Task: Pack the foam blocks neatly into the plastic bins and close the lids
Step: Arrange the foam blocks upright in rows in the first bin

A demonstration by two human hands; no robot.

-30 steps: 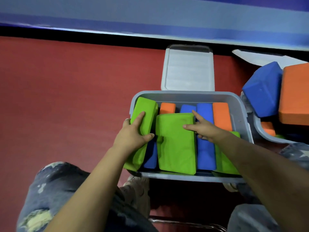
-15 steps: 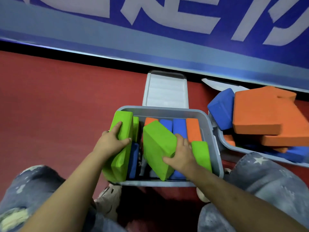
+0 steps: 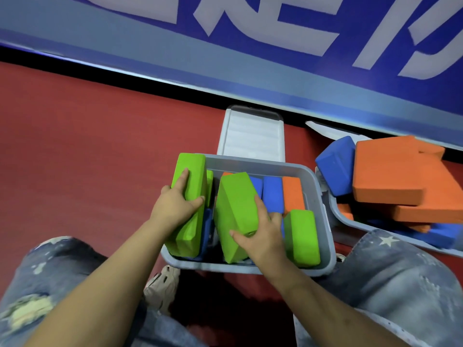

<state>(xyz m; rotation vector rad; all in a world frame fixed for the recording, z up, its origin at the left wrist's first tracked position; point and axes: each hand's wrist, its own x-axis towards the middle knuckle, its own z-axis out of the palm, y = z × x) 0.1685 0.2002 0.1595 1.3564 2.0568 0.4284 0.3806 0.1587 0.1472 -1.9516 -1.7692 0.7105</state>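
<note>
A grey plastic bin sits on the red floor between my knees, its lid folded back behind it. Inside stand green, blue and orange foam blocks. My left hand grips a green block standing on edge at the bin's left wall. My right hand holds a second green block, tilted in the middle of the bin. A third green block rests at the front right, beside a blue block and an orange block.
A second bin at the right holds a loose heap of large orange blocks and a blue block, piled above its rim. A blue wall with white lettering runs behind. My knees in jeans flank the first bin.
The flat green block in the middle has been tipped up onto its edge by my right hand. My left hand has stood its green block more upright against the left wall.
</note>
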